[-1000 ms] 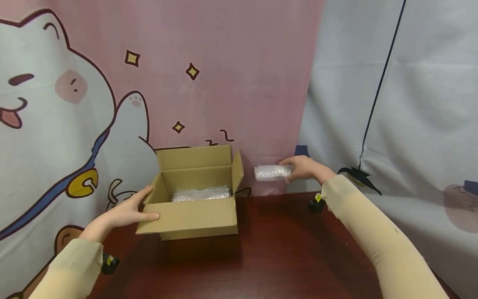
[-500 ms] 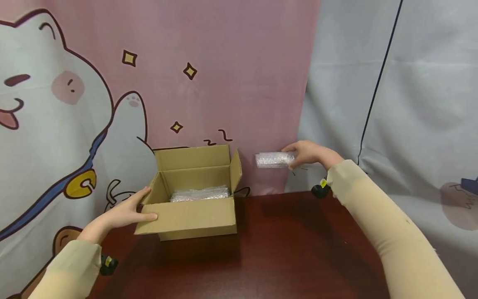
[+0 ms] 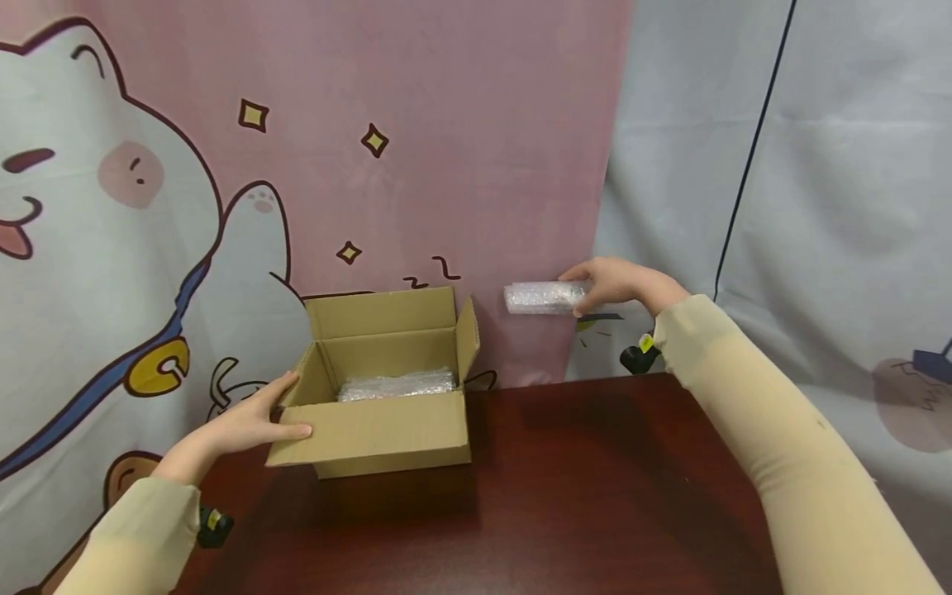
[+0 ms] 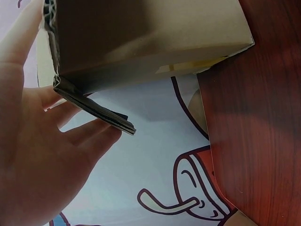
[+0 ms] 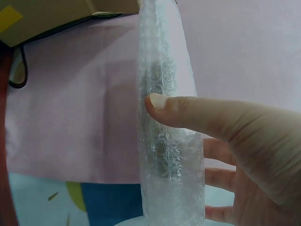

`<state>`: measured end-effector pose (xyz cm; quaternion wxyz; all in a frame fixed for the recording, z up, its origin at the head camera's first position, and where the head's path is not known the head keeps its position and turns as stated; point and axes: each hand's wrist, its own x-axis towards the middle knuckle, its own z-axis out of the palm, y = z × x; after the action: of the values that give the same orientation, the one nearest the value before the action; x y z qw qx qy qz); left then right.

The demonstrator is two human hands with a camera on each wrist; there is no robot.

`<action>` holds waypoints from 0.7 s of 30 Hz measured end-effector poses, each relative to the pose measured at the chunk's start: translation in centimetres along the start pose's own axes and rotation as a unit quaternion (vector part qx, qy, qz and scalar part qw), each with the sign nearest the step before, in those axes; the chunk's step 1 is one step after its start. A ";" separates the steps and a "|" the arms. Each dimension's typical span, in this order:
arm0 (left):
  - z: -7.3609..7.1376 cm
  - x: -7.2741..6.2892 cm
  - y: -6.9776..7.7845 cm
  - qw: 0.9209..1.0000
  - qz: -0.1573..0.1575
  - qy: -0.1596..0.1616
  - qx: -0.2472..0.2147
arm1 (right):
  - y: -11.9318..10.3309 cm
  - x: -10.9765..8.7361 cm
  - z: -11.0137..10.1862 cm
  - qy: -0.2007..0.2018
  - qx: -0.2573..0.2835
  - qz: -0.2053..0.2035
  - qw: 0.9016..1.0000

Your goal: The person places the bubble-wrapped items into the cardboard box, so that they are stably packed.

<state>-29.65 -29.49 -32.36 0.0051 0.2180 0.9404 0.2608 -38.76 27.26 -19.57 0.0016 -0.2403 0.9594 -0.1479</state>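
An open cardboard box [image 3: 387,426] stands on the table with its flaps spread. Inside it lies a bubble-wrapped bundle [image 3: 397,385]. My left hand [image 3: 241,428] grips the box's left front corner, the thumb over the front flap. In the left wrist view, the fingers go behind the side flap [image 4: 96,107]. To the right of the box, my right hand [image 3: 613,283] holds a bubble-wrapped package [image 3: 543,297] up above the table. The right wrist view has the thumb across one face of the package [image 5: 162,155] and the fingers behind it; something darker shows through the wrap.
The dark red-brown table [image 3: 565,487] reaches back to a printed cloth backdrop [image 3: 476,165] in pink and pale grey. The box's right flap [image 3: 467,339] stands up on the side facing the held package.
My right hand has risen with the bubble-wrapped package, farther above the table. The left hand stays on the box, and the box keeps its place.
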 end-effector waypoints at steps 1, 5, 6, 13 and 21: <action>0.0 0.0 0.0 1.000 0.000 0.000 0.000 | -0.2 0.1 -0.3 0.002 -0.001 -0.002 1.000; -0.1 0.0 0.0 1.000 0.003 -0.001 -0.003 | -1.4 0.3 -1.4 0.006 -0.002 -0.006 1.000; -0.1 0.0 0.0 1.000 0.004 -0.001 -0.003 | -1.8 0.3 -1.6 0.006 -0.001 -0.007 1.000; 0.0 -0.2 -0.1 1.000 0.000 0.000 -0.001 | -4.6 1.0 -2.5 0.006 -0.019 -0.030 0.999; 0.1 -0.1 -0.3 1.000 0.000 0.003 -0.001 | -7.2 2.2 -3.0 0.003 -0.028 -0.042 0.999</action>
<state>-29.65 -29.70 -32.57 0.0023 0.2170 0.9403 0.2621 -37.58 21.02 -14.47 -0.0140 -0.2797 0.9522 -0.1216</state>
